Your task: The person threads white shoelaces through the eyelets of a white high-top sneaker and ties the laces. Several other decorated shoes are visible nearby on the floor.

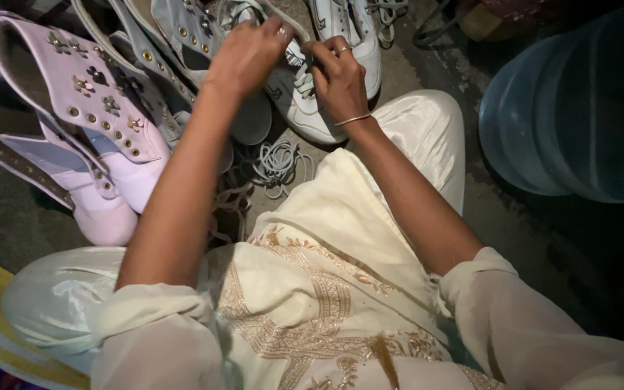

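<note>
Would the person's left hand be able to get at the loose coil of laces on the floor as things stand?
Probably yes. The coil of laces lies uncovered on the floor just below the white shoe that both hands work on, beside the left forearm. The left hand would first have to let go of the lace.

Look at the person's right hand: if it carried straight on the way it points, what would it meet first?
Probably the white shoe it is already lacing; the right hand points up-left into it, towards the left hand.

Both hands work at a white sneaker point(305, 101) on the floor: left hand point(245, 54) pinching its lace point(305, 79) near the top, right hand point(339, 76) gripping the lace just beside it. Pink studded boots point(88, 137) lie left, loose laces point(279, 162) below the sneaker, blue water jug point(572, 108) right.
</note>
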